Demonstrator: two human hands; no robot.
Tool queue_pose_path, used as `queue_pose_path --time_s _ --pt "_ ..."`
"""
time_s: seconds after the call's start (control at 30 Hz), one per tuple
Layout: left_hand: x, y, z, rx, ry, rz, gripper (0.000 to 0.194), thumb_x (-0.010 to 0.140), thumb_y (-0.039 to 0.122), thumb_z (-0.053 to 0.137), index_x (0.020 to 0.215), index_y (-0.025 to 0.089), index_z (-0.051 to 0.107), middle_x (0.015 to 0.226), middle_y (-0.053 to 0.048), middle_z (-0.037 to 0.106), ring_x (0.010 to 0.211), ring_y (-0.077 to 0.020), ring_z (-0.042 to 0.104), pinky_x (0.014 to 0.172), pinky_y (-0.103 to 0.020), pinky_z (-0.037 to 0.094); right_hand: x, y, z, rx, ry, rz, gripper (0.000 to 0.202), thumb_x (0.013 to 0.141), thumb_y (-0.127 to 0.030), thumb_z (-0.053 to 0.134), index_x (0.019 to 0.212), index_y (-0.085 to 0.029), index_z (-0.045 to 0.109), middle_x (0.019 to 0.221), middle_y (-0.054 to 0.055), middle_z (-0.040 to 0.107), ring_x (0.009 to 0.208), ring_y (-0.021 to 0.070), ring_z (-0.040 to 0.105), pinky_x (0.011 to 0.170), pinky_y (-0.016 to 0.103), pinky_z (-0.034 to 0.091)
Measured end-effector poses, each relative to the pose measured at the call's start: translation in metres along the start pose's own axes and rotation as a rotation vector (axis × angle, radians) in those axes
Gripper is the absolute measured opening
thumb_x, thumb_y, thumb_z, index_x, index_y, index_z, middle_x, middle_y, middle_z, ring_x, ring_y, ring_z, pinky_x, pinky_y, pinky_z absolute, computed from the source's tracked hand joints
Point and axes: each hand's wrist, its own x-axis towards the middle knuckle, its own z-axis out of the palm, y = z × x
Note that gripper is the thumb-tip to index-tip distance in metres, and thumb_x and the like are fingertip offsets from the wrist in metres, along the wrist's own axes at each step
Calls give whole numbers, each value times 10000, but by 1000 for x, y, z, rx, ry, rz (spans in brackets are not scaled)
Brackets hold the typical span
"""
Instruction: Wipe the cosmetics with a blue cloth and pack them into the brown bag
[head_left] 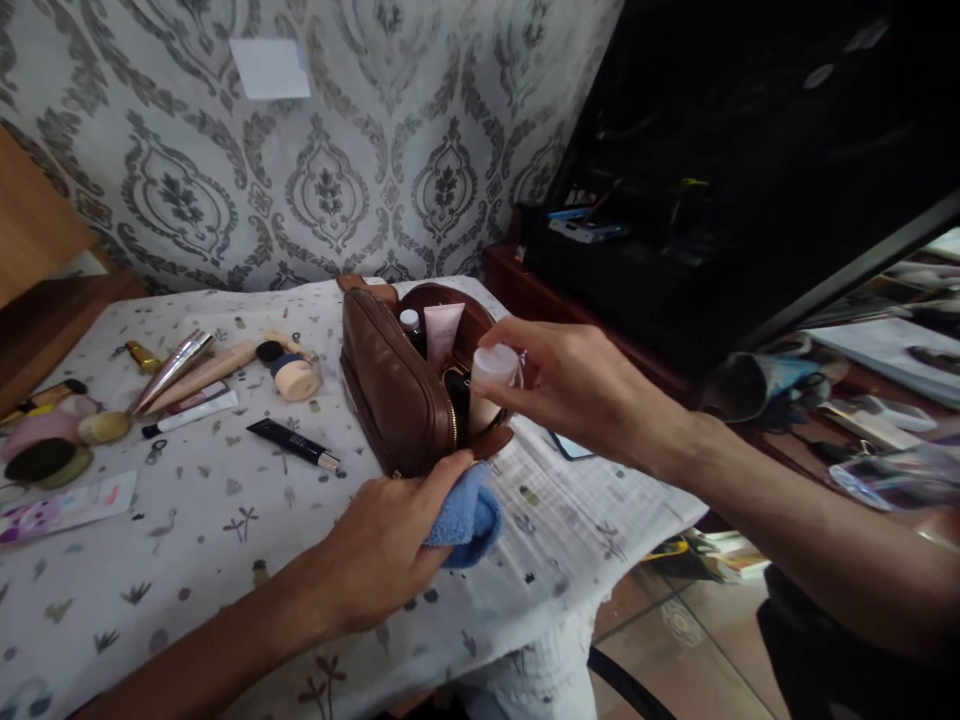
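From here I see my right hand [551,375] grasping a white-capped bottle [493,385] by its cap, at the near right end of the brown bag [397,390], which lies unzipped on the desk [202,590]. My left hand [390,540] grips a blue cloth [469,515] against the bag's near end. Inside the bag stands 1 pink tube [442,332]; left of the bag lies 1 black tube [294,444].

Right hand [559,375] gripping white-capped bottle [494,375] at bag's [394,390] opening; left hand [390,540] below, holding blue cloth [469,520].
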Motion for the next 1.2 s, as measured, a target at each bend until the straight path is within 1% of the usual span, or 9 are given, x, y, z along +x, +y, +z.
queue_pose_path --time_s 0.1,0.23,0.37,0.47,0.73,0.87,1.07,1.13,1.2 --pt "-1 -2 1 7 -1 -4 732 826 169 486 1539 221 332 1130 -103 746 842 -251 710 737 -375 560 -1 -2 8 -217 -128 -24 220 897 -310 638 1069 -177 674 895 55 719 717 176 637 579 268 356" --pt "-1 -4 4 17 9 -1 767 810 160 529 1546 234 323 1088 -96 754 842 -259 719 742 -375 562 -3 -7 6 -431 -243 -78 239 954 -313 569 1103 -178 697 1031 93 713 755 197 654 556 283 323" --pt "-1 -6 7 51 1 -9 795 804 147 548 1555 233 302 1175 -116 739 907 -279 729 775 -394 569 -4 -6 6 -511 -311 -104 312 996 -282 493 1243 -182 654 1122 116 694 775 205 665 564 286 337" --pt "-2 -5 9 65 3 3 804 807 143 539 1563 231 280 1165 -111 746 881 -267 732 757 -383 573 -3 -3 8 -549 -320 -118 337 1008 -267 469 1298 -179 616 1159 126 679 781 199 670 561 281 327" --pt "-2 -3 9 166 -9 23 831 808 127 518 1582 172 217 1045 -123 766 839 -275 738 713 -376 579 2 -5 4 -596 -386 -162 302 1023 -278 462 1247 -156 624 1103 129 656 796 220 677 519 294 287" --pt "-3 -2 6 174 -26 3 842 806 133 532 1581 195 210 1055 -114 768 837 -270 738 720 -380 575 -6 -2 8 -527 -308 -134 329 1015 -258 461 1305 -165 585 1139 119 649 807 222 676 538 299 350" --pt "-4 -5 3 250 61 37 799 817 154 517 1570 209 259 1035 -90 769 823 -248 731 698 -333 555 -23 2 8 -328 -113 -122 367 1001 -223 466 1351 -168 564 1282 136 620 895 206 671 655 302 483" --pt "-2 -5 3 290 66 26 796 823 166 518 1575 209 259 1017 -89 771 799 -259 733 676 -340 552 -23 5 11 -286 -62 -166 328 1008 -200 438 1281 -152 614 1279 140 629 941 212 660 713 315 509" --pt "1 -5 4 329 71 17 805 814 159 519 1577 212 266 1008 -93 770 782 -270 733 651 -347 548 -19 10 16 -267 -55 -292 305 992 -154 441 1208 -142 656 1294 142 634 1074 247 625 835 361 516"
